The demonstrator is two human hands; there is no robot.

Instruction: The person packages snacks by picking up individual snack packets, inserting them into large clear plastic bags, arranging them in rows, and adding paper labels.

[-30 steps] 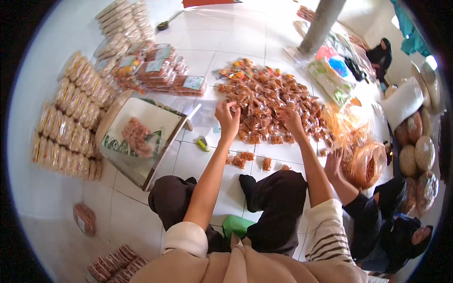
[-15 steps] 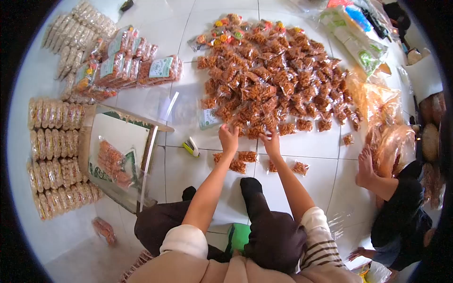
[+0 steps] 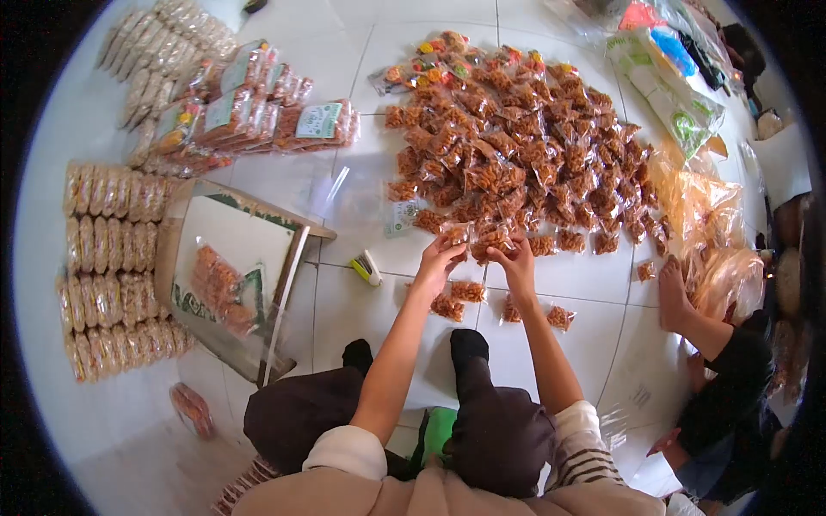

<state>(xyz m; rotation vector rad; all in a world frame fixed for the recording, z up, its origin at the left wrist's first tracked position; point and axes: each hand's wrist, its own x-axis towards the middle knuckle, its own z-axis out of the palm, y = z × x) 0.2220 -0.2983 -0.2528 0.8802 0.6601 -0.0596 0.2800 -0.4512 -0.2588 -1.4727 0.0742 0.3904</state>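
Note:
My left hand (image 3: 439, 262) pinches a small clear packet of brown snack (image 3: 455, 236) at the near edge of a large pile of similar packets (image 3: 525, 146). Close beside it on the right, my right hand (image 3: 517, 261) has its fingers closed on another snack packet (image 3: 491, 238). Several loose packets (image 3: 469, 291) lie on the white tiles just below my hands. To the left of my left hand rests a green and black stapler (image 3: 366, 267), near a clear plastic bag with a label (image 3: 401, 218).
A low table (image 3: 312, 230) at the left bears a filled bag. Labelled packs (image 3: 318, 121) and stacked long packs (image 3: 112, 245) stand behind and left of it. Another person's bare foot (image 3: 674, 295) is at the right, near orange plastic bags (image 3: 718, 275).
My hands moved from over the pile to its near edge, close together, and now hold packets there. The view has tilted downward and shifted slightly.

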